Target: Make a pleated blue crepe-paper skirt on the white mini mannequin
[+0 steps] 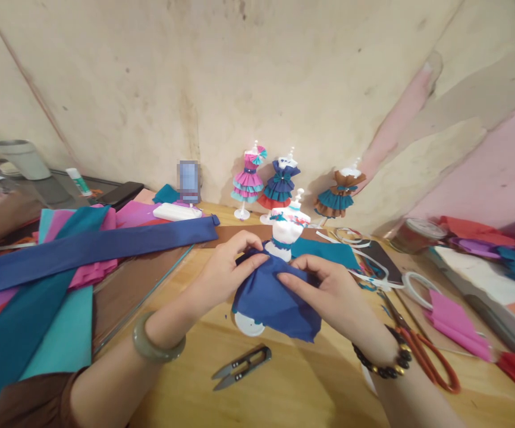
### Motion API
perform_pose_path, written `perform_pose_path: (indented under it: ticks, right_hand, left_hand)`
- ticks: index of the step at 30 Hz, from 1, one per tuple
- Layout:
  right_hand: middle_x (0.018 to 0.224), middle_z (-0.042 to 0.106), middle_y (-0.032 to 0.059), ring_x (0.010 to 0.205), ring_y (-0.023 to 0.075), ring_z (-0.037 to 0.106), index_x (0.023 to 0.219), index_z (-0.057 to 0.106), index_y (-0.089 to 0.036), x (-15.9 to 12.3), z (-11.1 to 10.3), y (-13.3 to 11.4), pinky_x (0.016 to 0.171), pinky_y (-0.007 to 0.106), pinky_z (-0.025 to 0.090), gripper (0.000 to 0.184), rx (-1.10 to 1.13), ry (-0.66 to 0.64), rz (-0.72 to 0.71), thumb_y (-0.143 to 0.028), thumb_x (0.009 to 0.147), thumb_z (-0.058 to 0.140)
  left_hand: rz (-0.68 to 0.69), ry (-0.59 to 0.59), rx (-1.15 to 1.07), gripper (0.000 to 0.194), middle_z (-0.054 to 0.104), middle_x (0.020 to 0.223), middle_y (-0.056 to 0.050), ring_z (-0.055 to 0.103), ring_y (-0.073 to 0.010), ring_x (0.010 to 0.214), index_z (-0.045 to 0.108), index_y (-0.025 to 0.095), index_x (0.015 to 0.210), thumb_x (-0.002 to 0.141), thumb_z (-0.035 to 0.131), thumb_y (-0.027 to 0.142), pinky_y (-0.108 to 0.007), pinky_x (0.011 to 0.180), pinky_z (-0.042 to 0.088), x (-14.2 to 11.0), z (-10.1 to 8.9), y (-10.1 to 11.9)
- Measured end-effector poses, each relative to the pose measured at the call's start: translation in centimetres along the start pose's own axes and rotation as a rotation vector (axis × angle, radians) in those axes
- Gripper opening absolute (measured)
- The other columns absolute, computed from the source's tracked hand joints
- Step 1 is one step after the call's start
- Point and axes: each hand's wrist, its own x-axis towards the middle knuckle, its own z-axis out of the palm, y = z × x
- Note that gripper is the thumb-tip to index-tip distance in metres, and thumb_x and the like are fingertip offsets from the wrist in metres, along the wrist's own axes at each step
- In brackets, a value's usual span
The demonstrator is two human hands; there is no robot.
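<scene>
At six o'clock, the left hand (235,261) and right hand (322,285) are pinching blue cloth (273,300) against a white mannequin (286,230) below its waist, chest trim (301,220) and waistband (280,244) already sitting in place, while the cloth is hanging loose and seemingly not yet fastened.

Grey cup (23,160) & glue stick (78,182) at L, blk phone (123,193) (prob.) alongside, pale wall (257,77) bhd.

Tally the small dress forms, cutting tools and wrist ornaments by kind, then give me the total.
Dress forms: 4 (front form, pink-dressed form, blue-topped form, brown-topped form)
Cutting tools: 2 (snips, orange-handled scissors)
Wrist ornaments: 2 (bangle, beaded bracelet)
Total: 8
</scene>
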Motion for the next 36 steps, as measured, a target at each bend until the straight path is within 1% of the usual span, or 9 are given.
perform_pose_path:
  ticks: [3, 8, 14, 18, 24, 27, 30, 33, 36]
  right_hand:
    - [0.069, 0.06, -0.0011, 0.065, 0.0156, 0.054, 0.074, 0.061, -0.022, 0.0, 0.0, 0.1, 0.057, 0.027, 0.043, 0.026, 0.005, 0.001, 0.002, -0.045, 0.083, 0.067]
    - [0.069, 0.061, -0.0016, 0.064, 0.0152, 0.055, 0.076, 0.062, -0.021, 0.0, -0.1, 0.3, 0.056, 0.026, 0.042, 0.026, -0.002, 0.008, 0.012, -0.045, 0.083, 0.068]
    - [0.071, 0.063, -0.0009, 0.065, 0.0153, 0.056, 0.076, 0.063, -0.021, 0.1, -0.1, 0.3, 0.056, 0.026, 0.044, 0.027, 0.004, -0.004, 0.017, -0.046, 0.084, 0.067]
    - [0.075, 0.07, 0.001, 0.067, 0.0172, 0.061, 0.081, 0.069, -0.021, 0.1, -0.2, 0.1, 0.057, 0.027, 0.047, 0.024, 0.011, 0.008, -0.012, -0.045, 0.085, 0.068]
    - [0.08, 0.075, 0.0016, 0.069, 0.0193, 0.067, 0.084, 0.074, -0.023, -0.1, -0.3, -0.2, 0.062, 0.028, 0.052, 0.023, -0.014, 0.051, -0.057, -0.044, 0.088, 0.065]
    - [0.079, 0.076, 0.0016, 0.068, 0.02, 0.067, 0.083, 0.074, -0.024, -0.4, -0.2, -0.5, 0.064, 0.03, 0.053, 0.023, -0.085, 0.105, -0.089, -0.042, 0.089, 0.062]
    - [0.08, 0.076, 0.0027, 0.069, 0.0213, 0.067, 0.084, 0.074, -0.024, -0.8, 0.0, -0.8, 0.07, 0.033, 0.054, 0.022, -0.184, 0.158, -0.137, -0.042, 0.09, 0.061]
    - [0.084, 0.077, 0.004, 0.074, 0.0224, 0.068, 0.089, 0.074, -0.024, -1.0, 0.2, -1.0, 0.074, 0.034, 0.054, 0.02, -0.208, 0.154, -0.168, -0.04, 0.091, 0.062]
    - [0.088, 0.077, 0.0038, 0.077, 0.0221, 0.07, 0.091, 0.074, -0.025, -1.1, 0.4, -1.0, 0.073, 0.033, 0.054, 0.018, -0.163, 0.136, -0.175, -0.037, 0.092, 0.061]
  left_hand:
    - [-0.004, -0.001, 0.005, 0.008, 0.065, 0.087, 0.0, 0.062, -0.0153, 0.085, 0.057, 0.022, 0.087, 0.092, 0.059, 0.027, -0.027, 0.08, 0.05, 0.0, 0.0, -0.1]
    - [-0.006, -0.054, 0.006, 0.006, 0.069, 0.091, -0.001, 0.063, -0.0165, 0.087, 0.061, 0.021, 0.089, 0.092, 0.058, 0.026, -0.029, 0.083, 0.051, 0.0, -0.3, 0.2]
    - [-0.058, -0.037, -0.044, 0.007, 0.069, 0.095, -0.002, 0.064, -0.017, 0.091, 0.063, 0.02, 0.093, 0.088, 0.063, 0.024, -0.029, 0.082, 0.051, -0.1, -0.1, 0.1]
    - [-0.084, -0.017, -0.08, 0.009, 0.069, 0.094, -0.002, 0.065, -0.017, 0.09, 0.063, 0.02, 0.092, 0.084, 0.064, 0.02, -0.029, 0.08, 0.051, -0.1, -0.1, -0.1]
    - [-0.089, -0.012, -0.078, 0.01, 0.07, 0.096, -0.002, 0.065, -0.0178, 0.092, 0.064, 0.02, 0.093, 0.083, 0.066, 0.022, -0.03, 0.081, 0.052, 0.0, 0.1, -0.4]
    - [-0.083, 0.003, -0.066, 0.009, 0.069, 0.095, -0.001, 0.064, -0.0172, 0.091, 0.063, 0.02, 0.091, 0.083, 0.065, 0.021, -0.029, 0.081, 0.051, -0.1, 0.3, -0.4]
    - [-0.079, 0.019, -0.049, 0.005, 0.066, 0.088, 0.0, 0.062, -0.0163, 0.088, 0.06, 0.02, 0.086, 0.083, 0.064, 0.02, -0.028, 0.078, 0.049, -0.1, 0.4, -0.2]
    - [-0.081, 0.012, -0.051, 0.007, 0.065, 0.084, 0.001, 0.062, -0.0158, 0.086, 0.058, 0.02, 0.081, 0.083, 0.064, 0.019, -0.028, 0.078, 0.049, -0.2, 0.5, 0.3]
    - [-0.079, 0.004, -0.056, 0.008, 0.066, 0.084, 0.0, 0.063, -0.0169, 0.087, 0.059, 0.02, 0.078, 0.083, 0.065, 0.018, -0.029, 0.079, 0.049, -0.2, 0.7, 0.6]
